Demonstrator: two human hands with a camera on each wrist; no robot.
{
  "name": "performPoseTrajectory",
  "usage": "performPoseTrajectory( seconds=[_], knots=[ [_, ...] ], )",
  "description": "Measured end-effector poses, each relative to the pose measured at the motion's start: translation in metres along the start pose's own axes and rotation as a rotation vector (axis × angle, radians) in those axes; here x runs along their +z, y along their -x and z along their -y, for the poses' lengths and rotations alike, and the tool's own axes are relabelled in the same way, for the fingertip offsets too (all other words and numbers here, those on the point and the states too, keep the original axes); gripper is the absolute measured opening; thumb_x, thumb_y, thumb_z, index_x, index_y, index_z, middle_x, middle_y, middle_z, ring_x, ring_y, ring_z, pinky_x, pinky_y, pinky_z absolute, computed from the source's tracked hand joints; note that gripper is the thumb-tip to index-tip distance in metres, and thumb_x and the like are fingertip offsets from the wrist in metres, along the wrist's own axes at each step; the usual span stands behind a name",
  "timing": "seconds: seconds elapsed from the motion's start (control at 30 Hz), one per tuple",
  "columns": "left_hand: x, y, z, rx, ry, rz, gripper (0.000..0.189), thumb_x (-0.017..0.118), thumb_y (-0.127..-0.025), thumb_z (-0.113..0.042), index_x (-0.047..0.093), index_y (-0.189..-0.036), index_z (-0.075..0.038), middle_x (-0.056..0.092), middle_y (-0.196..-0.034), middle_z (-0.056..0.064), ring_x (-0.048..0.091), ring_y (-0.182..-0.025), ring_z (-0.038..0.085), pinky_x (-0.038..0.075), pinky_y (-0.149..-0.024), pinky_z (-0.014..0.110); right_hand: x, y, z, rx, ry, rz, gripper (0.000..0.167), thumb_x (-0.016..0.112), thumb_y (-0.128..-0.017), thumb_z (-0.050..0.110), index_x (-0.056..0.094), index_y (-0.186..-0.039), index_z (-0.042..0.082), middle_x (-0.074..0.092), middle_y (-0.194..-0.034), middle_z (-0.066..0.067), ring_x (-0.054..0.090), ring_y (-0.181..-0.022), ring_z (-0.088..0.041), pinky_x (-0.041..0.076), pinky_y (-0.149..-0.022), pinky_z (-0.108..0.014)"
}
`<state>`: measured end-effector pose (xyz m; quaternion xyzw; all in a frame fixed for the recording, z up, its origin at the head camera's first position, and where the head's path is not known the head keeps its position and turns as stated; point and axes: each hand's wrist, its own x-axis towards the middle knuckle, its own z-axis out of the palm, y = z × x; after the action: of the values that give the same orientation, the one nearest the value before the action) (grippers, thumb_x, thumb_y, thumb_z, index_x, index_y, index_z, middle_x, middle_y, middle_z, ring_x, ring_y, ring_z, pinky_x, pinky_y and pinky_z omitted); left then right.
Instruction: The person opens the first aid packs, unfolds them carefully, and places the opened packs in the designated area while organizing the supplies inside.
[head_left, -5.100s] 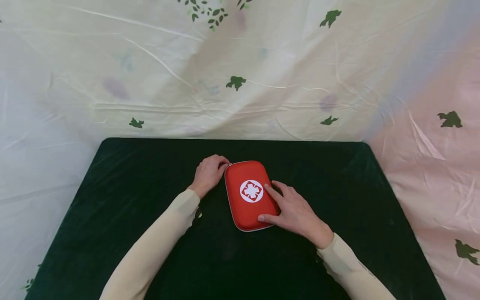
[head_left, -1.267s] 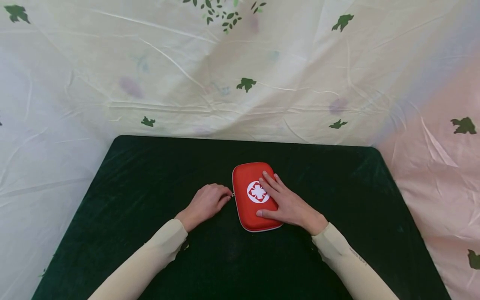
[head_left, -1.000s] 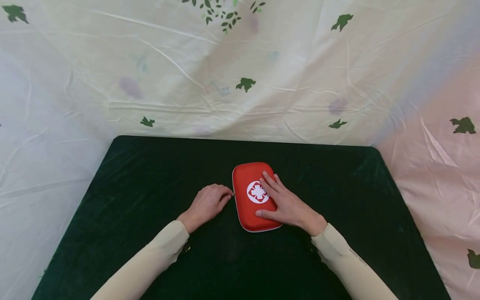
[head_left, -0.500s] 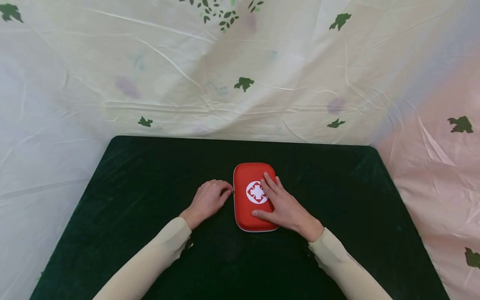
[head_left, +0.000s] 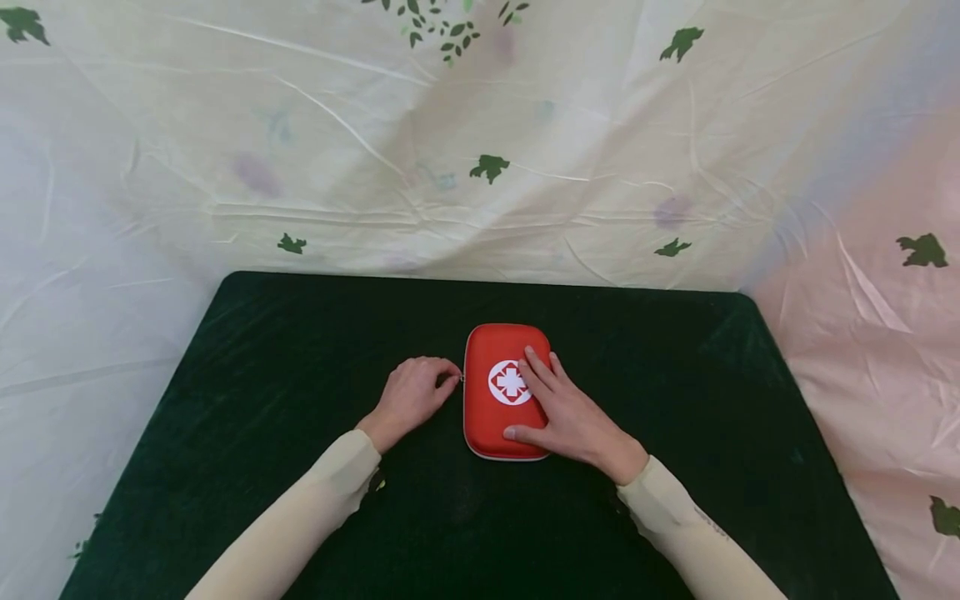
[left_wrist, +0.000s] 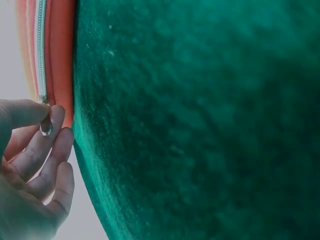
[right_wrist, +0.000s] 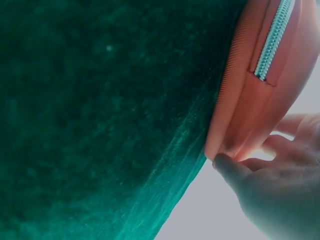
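A red zippered first-aid case (head_left: 487, 425) with a white cross emblem lies flat on the dark green cloth. Thumb and index finger of my left hand (head_left: 412, 396) pinch the zipper pull (left_wrist: 46, 125) at the middle of the case's left side. In the left wrist view, the zipper teeth (left_wrist: 40, 50) run on from that pull with their rows meshed. My right hand (head_left: 573, 421) rests spread on the case's right half, partly covering the emblem. The right wrist view has its thumb touching the case's edge, near a zipper end (right_wrist: 261, 75).
The green-covered table (head_left: 315, 325) extends around the case on all sides. Behind it hangs a pale sheet (head_left: 360, 150) printed with leaves, and pinkish fabric (head_left: 862, 350) hangs along the right.
Since the oldest frame, my left hand has come nearer along the case's left side from the far corner. The case has turned straighter, and my right hand lies further over it.
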<state>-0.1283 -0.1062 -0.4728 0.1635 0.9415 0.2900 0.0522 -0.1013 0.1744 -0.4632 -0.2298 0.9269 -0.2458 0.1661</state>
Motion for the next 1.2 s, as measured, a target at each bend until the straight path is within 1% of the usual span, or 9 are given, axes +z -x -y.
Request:
performPoseTrajectory(
  seconds=[0.1, 0.23, 0.4, 0.57, 0.83, 1.0, 1.2],
  knots=[
    [-0.002, 0.002, 0.000, 0.009, -0.017, 0.011, 0.015, 0.073, -0.097, -0.016, 0.078, -0.111, -0.013, 0.077, -0.103, 0.003, 0.063, -0.077, 0.011, 0.057, -0.081, 0.036, -0.001, 0.000, -0.001, 0.003, 0.006, 0.000, 0.108, 0.065, -0.087, 0.074, 0.015, -0.168, 0.021, -0.001, -0.175, 0.002, 0.003, -0.158, -0.042, 0.034, -0.116, -0.061],
    [-0.003, 0.005, 0.000, 0.038, -0.039, 0.027, 0.017, 0.073, -0.097, -0.017, 0.078, -0.113, -0.013, 0.077, -0.105, 0.003, 0.065, -0.081, 0.013, 0.057, -0.085, 0.037, -0.001, 0.000, -0.001, 0.010, 0.011, -0.001, 0.109, 0.066, -0.087, 0.073, 0.015, -0.168, 0.021, 0.000, -0.175, 0.001, 0.004, -0.158, -0.042, 0.036, -0.115, -0.061],
    [-0.005, 0.009, 0.001, 0.072, -0.032, 0.042, 0.017, 0.074, -0.097, -0.016, 0.078, -0.113, -0.012, 0.077, -0.106, 0.003, 0.067, -0.088, 0.016, 0.056, -0.088, 0.040, -0.002, -0.001, -0.002, 0.008, 0.012, 0.001, 0.108, 0.065, -0.087, 0.074, 0.014, -0.168, 0.022, 0.000, -0.175, 0.002, 0.004, -0.158, -0.042, 0.037, -0.115, -0.061],
    [-0.006, 0.012, 0.002, 0.093, -0.020, 0.058, 0.017, 0.075, -0.096, -0.016, 0.077, -0.113, -0.012, 0.077, -0.104, 0.002, 0.067, -0.086, 0.013, 0.057, -0.086, 0.038, -0.002, -0.001, -0.002, 0.008, 0.002, 0.004, 0.108, 0.064, -0.087, 0.075, 0.015, -0.168, 0.022, -0.001, -0.175, 0.003, 0.003, -0.158, -0.042, 0.036, -0.115, -0.061],
    [-0.008, 0.018, 0.003, 0.127, -0.030, 0.077, 0.018, 0.076, -0.094, -0.015, 0.077, -0.112, -0.013, 0.076, -0.103, 0.000, 0.065, -0.083, 0.010, 0.056, -0.082, 0.035, -0.001, -0.001, -0.002, 0.001, -0.007, 0.006, 0.108, 0.063, -0.087, 0.076, 0.014, -0.168, 0.023, -0.002, -0.175, 0.005, 0.003, -0.158, -0.041, 0.035, -0.116, -0.061],
    [-0.010, 0.020, 0.002, 0.149, -0.038, 0.103, 0.016, 0.076, -0.095, -0.016, 0.077, -0.111, -0.013, 0.076, -0.102, -0.001, 0.065, -0.083, 0.009, 0.056, -0.082, 0.034, -0.001, -0.001, -0.002, 0.004, -0.009, 0.007, 0.108, 0.064, -0.087, 0.075, 0.013, -0.168, 0.024, -0.003, -0.175, 0.005, 0.003, -0.158, -0.041, 0.036, -0.115, -0.061],
    [-0.012, 0.023, 0.001, 0.156, -0.038, 0.142, 0.016, 0.076, -0.095, -0.017, 0.076, -0.111, -0.014, 0.076, -0.103, -0.001, 0.065, -0.086, 0.009, 0.056, -0.083, 0.035, -0.001, -0.001, -0.001, 0.009, -0.014, 0.011, 0.108, 0.065, -0.087, 0.074, 0.014, -0.168, 0.023, -0.002, -0.175, 0.004, 0.003, -0.158, -0.041, 0.036, -0.115, -0.061]
  ],
)
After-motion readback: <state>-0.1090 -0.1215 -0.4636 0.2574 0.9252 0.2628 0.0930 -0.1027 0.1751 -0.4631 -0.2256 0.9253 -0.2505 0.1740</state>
